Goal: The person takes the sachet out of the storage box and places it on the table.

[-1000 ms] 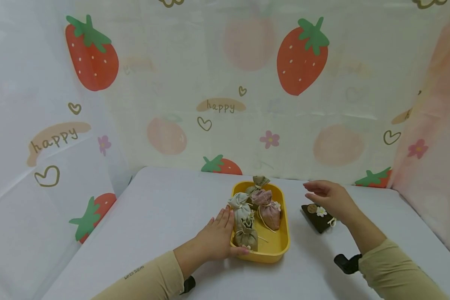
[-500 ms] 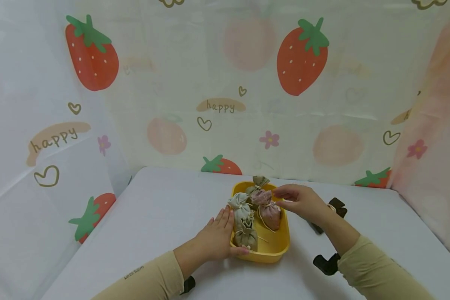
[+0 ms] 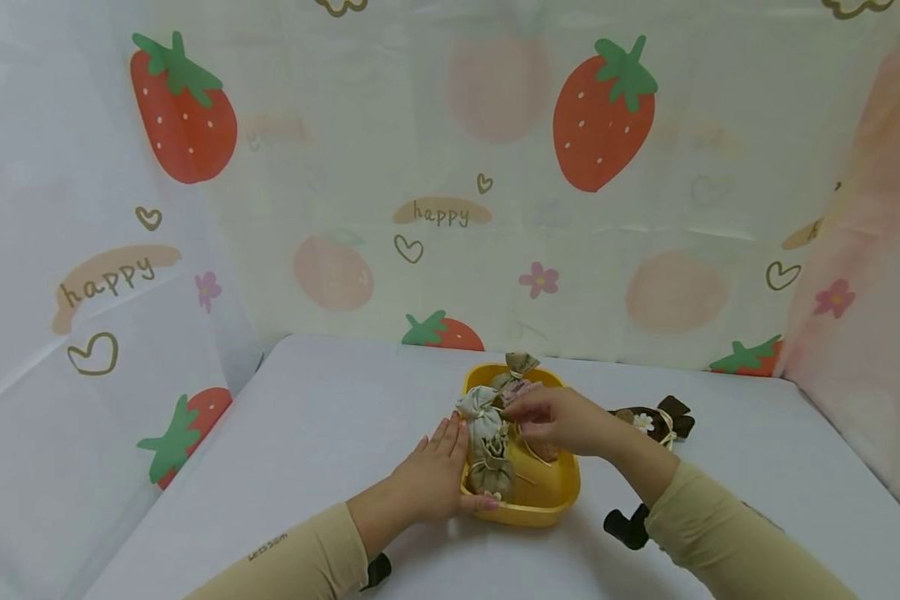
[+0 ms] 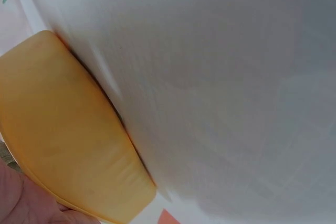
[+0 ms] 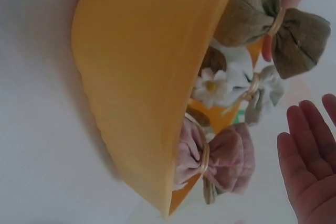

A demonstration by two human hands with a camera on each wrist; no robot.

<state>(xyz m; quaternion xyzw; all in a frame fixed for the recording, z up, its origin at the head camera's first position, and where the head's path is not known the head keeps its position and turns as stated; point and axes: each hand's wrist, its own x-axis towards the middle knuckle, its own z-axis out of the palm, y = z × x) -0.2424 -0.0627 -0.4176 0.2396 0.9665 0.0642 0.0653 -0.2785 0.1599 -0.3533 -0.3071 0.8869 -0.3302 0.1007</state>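
Note:
A yellow tray holds several tied drawstring pouches. A white pouch and a green-grey pouch lie along its left side, an olive one at the back. My left hand rests against the tray's left wall, fingers straight, thumb on the front rim. My right hand is over the tray, covering much of a pink pouch. In the right wrist view, the right hand's fingers are extended and stand apart from the pink pouch.
A dark brown pouch with a white flower lies on the white table, right of the tray, partly behind the right forearm. Strawberry-printed cloth stands behind the table and at both sides.
My right hand has moved left from above the brown pouch to over the tray, uncovering more of that pouch. The left hand and the tray stay in place.

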